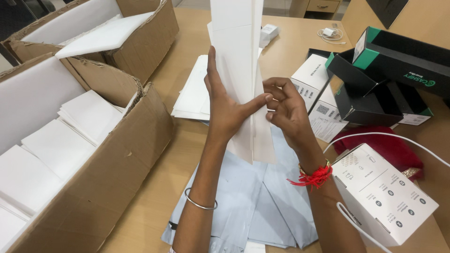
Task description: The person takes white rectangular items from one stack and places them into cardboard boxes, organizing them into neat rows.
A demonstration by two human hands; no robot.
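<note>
Leftmost, a cardboard box (117,154) packed with white foam sheets. At centre, upright above the counter (154,197): a folded white foam sheet (239,56), tall, plain, creased lengthwise. Left hand (227,110) flat against its face, thumb clamping the edge. Right hand (286,110) pinching the same edge. Farther right, a white carton (384,197).

White flat-folded carton sheet (239,70): held upright at frame centre, top edge cropped by the upper border, lower end above grey mailers.
</note>
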